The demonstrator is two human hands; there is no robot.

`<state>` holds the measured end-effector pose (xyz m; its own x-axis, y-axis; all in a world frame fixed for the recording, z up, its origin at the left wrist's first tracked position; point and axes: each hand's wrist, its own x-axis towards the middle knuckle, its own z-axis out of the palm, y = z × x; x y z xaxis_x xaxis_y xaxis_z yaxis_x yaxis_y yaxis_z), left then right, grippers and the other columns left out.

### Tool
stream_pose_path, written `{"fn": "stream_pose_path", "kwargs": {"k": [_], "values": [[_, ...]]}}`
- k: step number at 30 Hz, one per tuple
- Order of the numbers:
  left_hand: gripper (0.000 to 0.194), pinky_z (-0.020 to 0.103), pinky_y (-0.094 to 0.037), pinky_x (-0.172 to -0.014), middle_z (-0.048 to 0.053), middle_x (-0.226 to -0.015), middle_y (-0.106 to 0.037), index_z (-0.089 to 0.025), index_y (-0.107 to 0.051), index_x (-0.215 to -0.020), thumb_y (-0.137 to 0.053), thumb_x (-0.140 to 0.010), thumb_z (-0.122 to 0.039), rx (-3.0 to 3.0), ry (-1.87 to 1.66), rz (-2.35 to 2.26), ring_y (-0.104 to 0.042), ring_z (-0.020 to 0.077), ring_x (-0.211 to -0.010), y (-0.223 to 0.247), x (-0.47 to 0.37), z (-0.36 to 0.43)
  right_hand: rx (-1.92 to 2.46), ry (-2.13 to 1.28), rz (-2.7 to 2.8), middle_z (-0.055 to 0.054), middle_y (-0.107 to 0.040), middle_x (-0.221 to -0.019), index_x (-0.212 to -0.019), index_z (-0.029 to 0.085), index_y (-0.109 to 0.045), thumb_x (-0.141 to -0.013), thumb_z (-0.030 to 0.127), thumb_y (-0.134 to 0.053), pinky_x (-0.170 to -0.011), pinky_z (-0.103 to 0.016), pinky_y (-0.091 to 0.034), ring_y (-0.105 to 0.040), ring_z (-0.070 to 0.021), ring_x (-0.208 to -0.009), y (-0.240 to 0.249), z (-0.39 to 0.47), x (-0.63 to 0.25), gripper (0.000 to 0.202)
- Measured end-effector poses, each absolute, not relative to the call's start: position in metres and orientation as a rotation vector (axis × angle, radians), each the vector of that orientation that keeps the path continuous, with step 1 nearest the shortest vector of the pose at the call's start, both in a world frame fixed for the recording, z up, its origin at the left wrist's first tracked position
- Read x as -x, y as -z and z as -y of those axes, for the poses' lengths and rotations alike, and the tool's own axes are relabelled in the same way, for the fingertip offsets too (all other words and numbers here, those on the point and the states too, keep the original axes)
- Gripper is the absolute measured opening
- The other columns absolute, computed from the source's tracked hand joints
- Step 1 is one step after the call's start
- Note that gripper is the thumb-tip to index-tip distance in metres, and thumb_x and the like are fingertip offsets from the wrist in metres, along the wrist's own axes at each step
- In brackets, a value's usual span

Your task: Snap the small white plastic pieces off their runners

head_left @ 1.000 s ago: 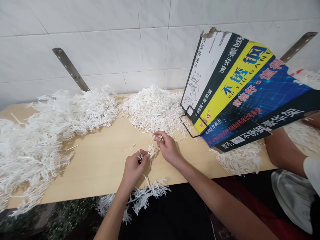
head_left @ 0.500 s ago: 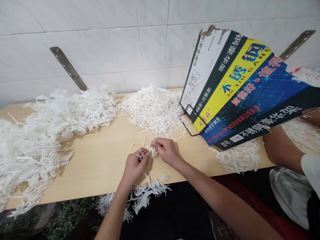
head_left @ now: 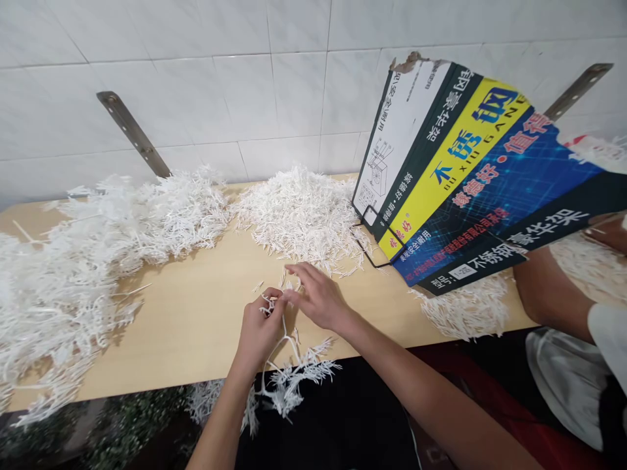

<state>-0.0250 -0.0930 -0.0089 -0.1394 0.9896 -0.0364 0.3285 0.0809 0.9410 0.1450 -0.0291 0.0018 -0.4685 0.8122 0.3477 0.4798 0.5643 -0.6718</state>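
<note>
My left hand pinches the stem of a white plastic branch just above the table. The branch's feathery, many-tipped end hangs over the table's front edge, and bare stem shows between it and my fingers. My right hand is close by on the right, fingers stretched out and apart, its thumb at the left fingertips. I see nothing held in it. Beyond both hands lies a heap of short white plastic sprigs, with a few loose bits between heap and fingers.
Whole white branches are piled along the table's left side. A printed cardboard panel leans up at the right, held by a black wire stand. Behind it are another person's arm and more sprigs. A tiled wall closes the back.
My right hand has opened its fingers and let go of the small sprigs it was pinching. The hanging branch has shifted slightly, showing more bare stem below my left hand.
</note>
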Motion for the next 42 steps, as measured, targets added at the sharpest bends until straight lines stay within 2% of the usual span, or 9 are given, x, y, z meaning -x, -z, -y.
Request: {"fn": "stream_pose_path", "kwargs": {"k": [3, 7, 13, 18, 24, 28, 33, 39, 42], "values": [[0.035, 0.025, -0.031, -0.055, -0.005, -0.055, -0.050, -0.021, -0.067, -0.094, -0.053, -0.099, -0.053, -1.430, -1.018, -1.594, -0.044, 0.0145, -0.052, 0.008, 0.025, 0.093, 0.991, -0.665, 2.211, -0.005, -0.072, -0.099, -0.100, 0.022, -0.069, -0.105, 0.041, -0.054, -0.076, -0.030, -0.044, -0.064, -0.0198, -0.094, 0.004, 0.029, -0.143, 0.025], [0.030, 0.026, -0.030, -0.057, -0.005, -0.054, -0.049, -0.022, -0.065, -0.095, -0.050, -0.100, -0.048, -1.574, -0.928, -1.586, -0.046, 0.0157, -0.052, 0.006, 0.025, 0.091, 1.049, -0.778, 1.949, 0.001, -0.053, -0.063, -0.066, 0.021, -0.051, -0.104, 0.037, -0.052, -0.062, -0.029, -0.034, -0.048, -0.0141, -0.061, 0.013, 0.025, -0.143, 0.042], [0.029, 0.026, -0.029, -0.056, -0.005, -0.053, -0.047, -0.022, -0.060, -0.079, -0.054, -0.096, -0.045, -1.582, -0.957, -1.598, -0.046, 0.0155, -0.053, 0.007, 0.028, 0.093, 1.247, -0.836, 1.418, 0.000, -0.055, -0.066, -0.081, 0.022, -0.060, -0.108, 0.052, -0.035, -0.058, -0.029, -0.038, -0.048, -0.0162, -0.057, 0.006, 0.021, -0.150, 0.047], [0.032, 0.025, -0.031, -0.053, -0.006, -0.051, -0.050, -0.022, -0.061, -0.090, -0.052, -0.099, -0.051, -1.409, -1.078, -1.579, -0.045, 0.0144, -0.048, 0.012, 0.026, 0.091, 1.040, -0.738, 2.030, -0.006, -0.071, -0.118, -0.136, 0.027, -0.060, -0.107, 0.042, -0.046, -0.079, -0.030, -0.046, -0.066, -0.0202, -0.094, -0.002, 0.030, -0.146, 0.036], [0.034, 0.025, -0.031, -0.054, -0.005, -0.052, -0.050, -0.022, -0.063, -0.095, -0.050, -0.101, -0.052, -1.465, -1.036, -1.582, -0.046, 0.0146, -0.049, 0.012, 0.025, 0.090, 1.030, -0.723, 2.138, -0.002, -0.073, -0.087, -0.091, 0.022, -0.068, -0.105, 0.030, -0.051, -0.068, -0.027, -0.039, -0.063, -0.0167, -0.077, 0.008, 0.030, -0.142, 0.023], [0.031, 0.026, -0.033, -0.057, -0.004, -0.055, -0.051, -0.021, -0.065, -0.092, -0.049, -0.101, -0.047, -1.587, -0.940, -1.544, -0.048, 0.0153, -0.052, 0.008, 0.025, 0.090, 1.053, -0.758, 1.876, -0.001, -0.067, -0.073, -0.080, 0.021, -0.064, -0.102, 0.026, -0.050, -0.067, -0.027, -0.041, -0.060, -0.0162, -0.068, 0.013, 0.027, -0.146, 0.027], [0.031, 0.025, -0.031, -0.056, -0.004, -0.054, -0.049, -0.021, -0.059, -0.080, -0.052, -0.098, -0.046, -1.540, -0.987, -1.558, -0.046, 0.0147, -0.052, 0.014, 0.031, 0.095, 1.311, -0.677, 1.443, -0.002, -0.063, -0.069, -0.080, 0.022, -0.060, -0.106, 0.036, -0.040, -0.066, -0.030, -0.044, -0.058, -0.0189, -0.066, 0.012, 0.020, -0.153, 0.036], [0.032, 0.024, -0.030, -0.053, -0.006, -0.053, -0.047, -0.022, -0.060, -0.088, -0.052, -0.099, -0.050, -1.436, -1.073, -1.567, -0.045, 0.0138, -0.050, 0.017, 0.028, 0.093, 1.067, -0.724, 1.747, -0.008, -0.074, -0.111, -0.117, 0.023, -0.069, -0.101, 0.028, -0.050, -0.087, -0.033, -0.050, -0.067, -0.0224, -0.097, 0.005, 0.020, -0.145, 0.026], [0.033, 0.024, -0.029, -0.051, -0.007, -0.051, -0.045, -0.022, -0.060, -0.090, -0.052, -0.099, -0.053, -1.411, -1.083, -1.580, -0.043, 0.0134, -0.047, 0.018, 0.027, 0.091, 1.146, -0.846, 1.663, -0.005, -0.075, -0.096, -0.114, 0.022, -0.072, -0.100, 0.026, -0.050, -0.078, -0.031, -0.050, -0.068, -0.0199, -0.084, 0.008, 0.017, -0.146, 0.027]]}}
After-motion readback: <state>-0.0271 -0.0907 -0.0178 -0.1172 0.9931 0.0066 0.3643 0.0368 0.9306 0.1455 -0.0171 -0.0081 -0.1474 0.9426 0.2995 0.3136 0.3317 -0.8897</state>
